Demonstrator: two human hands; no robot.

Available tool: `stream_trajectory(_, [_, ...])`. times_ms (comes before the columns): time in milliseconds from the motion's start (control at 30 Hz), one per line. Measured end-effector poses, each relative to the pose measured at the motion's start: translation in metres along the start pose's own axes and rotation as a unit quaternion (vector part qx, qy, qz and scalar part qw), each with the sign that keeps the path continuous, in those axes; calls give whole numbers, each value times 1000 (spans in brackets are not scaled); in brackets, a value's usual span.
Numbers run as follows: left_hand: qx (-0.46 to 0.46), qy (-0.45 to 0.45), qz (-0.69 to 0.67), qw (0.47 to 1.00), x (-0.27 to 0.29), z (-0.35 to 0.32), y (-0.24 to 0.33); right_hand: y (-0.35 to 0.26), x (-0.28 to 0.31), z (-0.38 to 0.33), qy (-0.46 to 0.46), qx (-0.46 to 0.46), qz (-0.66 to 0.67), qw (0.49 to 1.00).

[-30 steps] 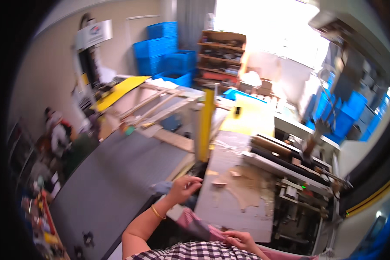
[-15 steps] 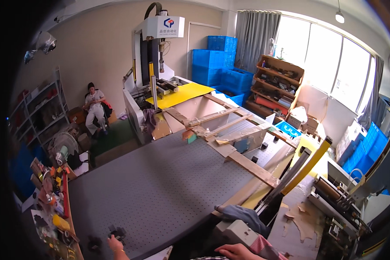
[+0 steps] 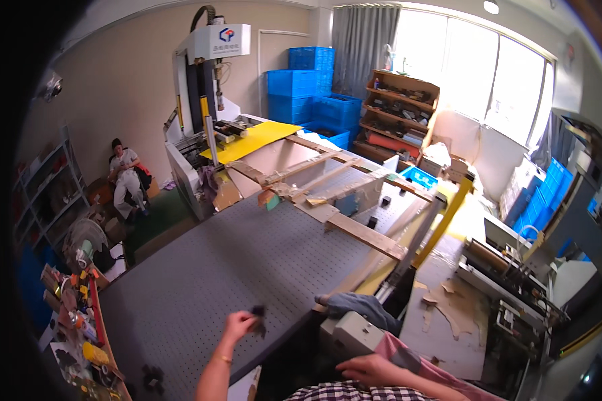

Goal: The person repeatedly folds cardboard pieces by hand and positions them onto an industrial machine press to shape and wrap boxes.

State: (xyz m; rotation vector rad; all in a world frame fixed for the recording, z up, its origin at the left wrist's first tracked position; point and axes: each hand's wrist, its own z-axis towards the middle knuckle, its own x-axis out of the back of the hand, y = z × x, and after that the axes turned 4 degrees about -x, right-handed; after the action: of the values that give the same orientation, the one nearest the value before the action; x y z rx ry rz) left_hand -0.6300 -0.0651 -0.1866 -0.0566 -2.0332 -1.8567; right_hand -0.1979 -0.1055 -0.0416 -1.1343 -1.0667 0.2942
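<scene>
My left hand is closed on a small black block, held over the front part of the grey perforated table. The block is blurred, so its exact kind does not show. A few black pieces lie on the table's near left corner, apart from the hand. My right hand rests low in front of my checked shirt, beside a pink cloth. Its fingers are loosely stretched out, with nothing visible in them.
A wooden frame spans the table's far part, with a yellow sheet behind it. A grey cloth covers part of a box near the right edge. Tools crowd the left ledge. A person sits at far left.
My left hand has moved right and away from the near left corner, carrying a black block. The whole view has shifted a little; my right hand stays low.
</scene>
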Motion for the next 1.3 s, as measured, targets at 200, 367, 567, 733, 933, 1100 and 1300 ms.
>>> stream_trajectory(200, [-451,-309,102,831,-194,-43,265,-5,72,-106,376,-45,-54,924])
stream_trajectory(367, [-522,-446,96,721,-304,-105,354,0,96,-200,405,-54,-119,905])
stream_trajectory(567, [-503,-537,48,676,-397,-142,399,31,103,-296,428,-80,11,900])
stream_trajectory(733, [-459,-631,105,617,-457,-139,418,39,125,-334,460,-64,73,883])
stream_trajectory(933, [-500,-566,116,645,-538,-106,388,82,173,-350,558,-120,-150,807])
stream_trajectory(1100, [-611,-442,70,653,-588,-93,415,103,241,-373,549,-100,-257,789])
stream_trajectory(1300, [-458,-507,-27,730,-708,-14,454,161,372,-399,541,-156,-61,824])
